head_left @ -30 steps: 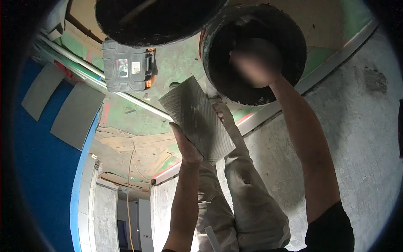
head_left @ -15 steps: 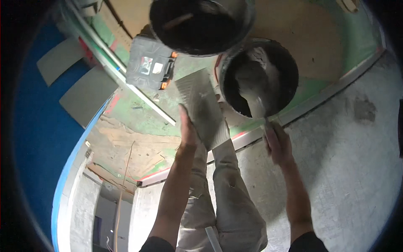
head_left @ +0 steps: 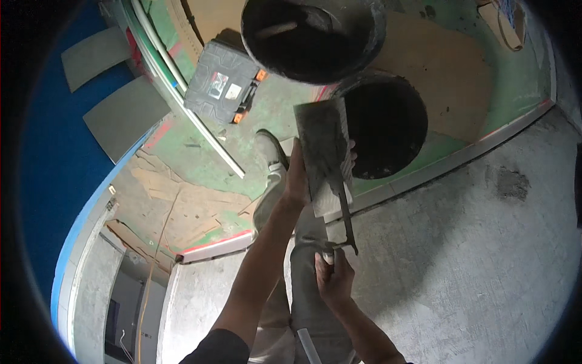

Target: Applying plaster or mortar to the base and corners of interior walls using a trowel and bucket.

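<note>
My left hand (head_left: 297, 176) is closed on a rectangular tile (head_left: 312, 127) with pale ridges along one edge and dark grey wet material across its face; fingertips show at the far edge. My right hand (head_left: 333, 279) grips the handle of a trowel (head_left: 347, 221), which is held against the tile's lower part, its blade hard to separate from the dark material. Just beyond the tile stands a black bucket (head_left: 394, 130), dark inside; a second black bucket (head_left: 315, 51), holding a stick-like tool, is above it. My shoe (head_left: 267, 148) and legs show below.
A grey tool case (head_left: 221, 82) with orange latches lies beside long white strips (head_left: 212, 145) on the stained floor (head_left: 236, 158). Two grey tiles (head_left: 124, 121) sit on a blue surface (head_left: 48, 182) at left. Cardboard (head_left: 442, 67), a cord and a grey plastered surface (head_left: 461, 255) are also visible.
My right hand has come out of the lower bucket with the trowel, down and left onto the tile. The tile has moved right and turned more upright. The view has shifted.
</note>
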`<state>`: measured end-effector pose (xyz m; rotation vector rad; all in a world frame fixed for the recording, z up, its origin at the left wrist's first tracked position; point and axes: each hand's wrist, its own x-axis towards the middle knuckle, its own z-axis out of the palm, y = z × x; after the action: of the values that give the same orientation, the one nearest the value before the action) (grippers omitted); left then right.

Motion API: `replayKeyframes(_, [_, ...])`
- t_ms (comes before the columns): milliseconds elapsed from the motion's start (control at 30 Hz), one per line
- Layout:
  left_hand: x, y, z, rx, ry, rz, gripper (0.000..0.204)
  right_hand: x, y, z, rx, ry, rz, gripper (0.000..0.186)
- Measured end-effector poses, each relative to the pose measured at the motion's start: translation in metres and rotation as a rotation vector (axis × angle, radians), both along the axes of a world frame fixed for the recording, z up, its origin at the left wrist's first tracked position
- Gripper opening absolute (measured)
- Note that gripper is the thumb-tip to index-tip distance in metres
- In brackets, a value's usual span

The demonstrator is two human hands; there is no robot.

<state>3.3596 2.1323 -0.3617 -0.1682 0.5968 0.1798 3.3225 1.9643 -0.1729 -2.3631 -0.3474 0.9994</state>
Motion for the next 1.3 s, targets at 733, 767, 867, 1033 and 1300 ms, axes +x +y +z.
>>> replayKeyframes(733, [0.024, 0.035, -0.012, 0.064, -0.103, -0.009, 0.1, 0.033, -0.079, 0.062, -0.137, 0.461, -0.345, 0.029])
replayKeyframes(767, [0.016, 0.041, -0.012, 0.072, -0.087, -0.018, 0.102, 0.061, -0.06, 0.058, -0.139, 0.279, -0.14, 0.029])
replayKeyframes(867, [-0.011, 0.046, -0.014, 0.025, -0.096, -0.027, 0.106, 0.154, -0.04, -0.008, -0.197, 0.033, 0.208, 0.027])
replayKeyframes(1033, [-0.065, 0.047, -0.018, 0.226, 0.259, -0.089, 0.079, 0.259, -0.008, -0.186, -0.401, -0.221, 0.676, 0.029])
replayKeyframes(1300, [-0.097, 0.034, -0.047, 0.259, 0.488, -0.058, 0.077, 0.246, 0.029, -0.386, -0.621, -0.041, 0.715, 0.031])
